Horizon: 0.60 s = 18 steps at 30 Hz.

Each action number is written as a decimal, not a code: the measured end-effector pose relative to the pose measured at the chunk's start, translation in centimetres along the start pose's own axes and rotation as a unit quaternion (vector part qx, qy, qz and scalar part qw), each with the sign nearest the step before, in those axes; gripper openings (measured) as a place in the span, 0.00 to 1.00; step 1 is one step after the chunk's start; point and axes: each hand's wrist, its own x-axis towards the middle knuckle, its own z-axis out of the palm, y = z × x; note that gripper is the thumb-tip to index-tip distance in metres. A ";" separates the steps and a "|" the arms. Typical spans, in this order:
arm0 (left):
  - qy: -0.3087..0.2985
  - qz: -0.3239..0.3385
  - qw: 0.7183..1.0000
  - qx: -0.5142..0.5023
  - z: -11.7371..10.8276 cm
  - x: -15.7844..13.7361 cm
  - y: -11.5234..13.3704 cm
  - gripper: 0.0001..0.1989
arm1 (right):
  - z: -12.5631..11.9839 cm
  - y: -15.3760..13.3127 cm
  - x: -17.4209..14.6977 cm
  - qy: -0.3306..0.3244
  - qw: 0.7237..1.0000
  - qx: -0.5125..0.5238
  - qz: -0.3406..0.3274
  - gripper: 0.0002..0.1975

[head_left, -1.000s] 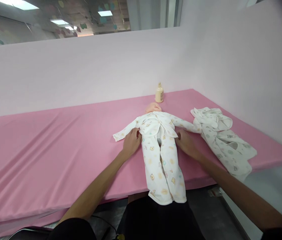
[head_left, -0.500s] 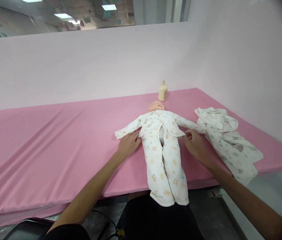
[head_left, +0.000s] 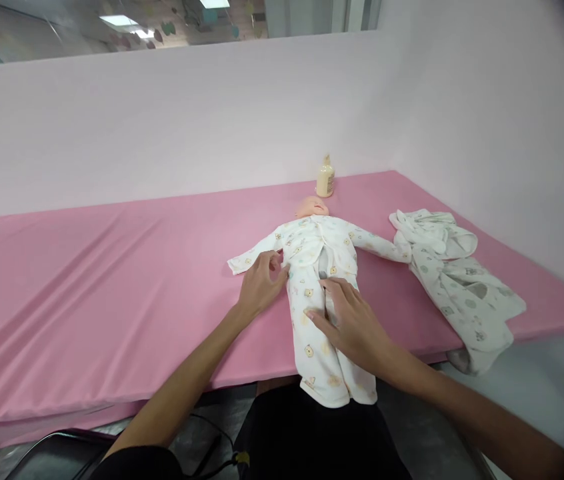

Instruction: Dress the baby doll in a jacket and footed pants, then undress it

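Observation:
A doll (head_left: 312,207) lies on its back on the pink-covered table, wearing a white baby outfit (head_left: 307,293) printed with small bears. The outfit's sleeves are spread to both sides, and its front parts at the middle over a grey patch. My left hand (head_left: 262,283) is at the left side of the doll's waist, fingers curved and a gap between thumb and forefinger, by the hem of the top. Over the trouser legs is my right hand (head_left: 357,327), thumb and fingers apart, holding nothing; it hides part of the right leg.
Behind the doll's head stands a cream pump bottle (head_left: 325,179) near the white wall. Another patterned white baby garment (head_left: 462,273) lies crumpled on the right, its lower end hanging over the edge of the pink table (head_left: 162,300). A dark chair (head_left: 57,457) is at lower left.
My right hand has let go of the top's right corner and moved left over the trousers. My left hand has loosened from the hem and risen slightly. The view has tilted a little.

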 end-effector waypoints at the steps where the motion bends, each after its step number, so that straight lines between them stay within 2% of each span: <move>1: 0.008 0.013 1.000 0.025 0.1 0.2 0.1 0.17 | 0.1 -0.1 0.1 -0.004 1.000 0.006 0.007 0.21; 3: 0.011 0.045 0.993 0.104 0.4 0.8 0.5 0.15 | 0.2 -0.4 0.1 -0.009 1.000 0.024 0.007 0.23; 6: 0.005 0.073 0.970 0.233 0.9 1.8 0.8 0.15 | -0.3 -1.7 -1.5 -0.014 0.997 0.072 -0.018 0.21; 9: -0.002 0.062 0.952 0.298 1.1 2.3 0.7 0.19 | -1.4 -3.9 -5.0 -0.039 0.987 0.153 -0.022 0.18; 11: -0.013 0.045 0.952 0.302 1.2 2.2 0.4 0.19 | -1.8 -5.2 -7.7 -0.072 0.969 0.235 0.000 0.17; 13: -0.033 0.016 0.965 0.260 1.3 2.1 0.1 0.18 | -1.2 -5.7 -10.3 -0.145 0.923 0.354 0.031 0.15; 15: -0.054 -0.026 0.982 0.181 1.3 2.0 -0.4 0.14 | 0.4 -5.6 -12.4 -0.237 0.842 0.475 0.094 0.15; 16: -0.063 -0.047 0.987 0.139 1.4 2.1 -0.6 0.12 | 1.5 -5.3 -13.2 -0.258 0.801 0.521 0.141 0.18; 18: -0.073 -0.077 0.992 0.073 1.6 2.3 -1.0 0.08 | 4.0 -4.7 -14.2 -0.242 0.737 0.586 0.234 0.25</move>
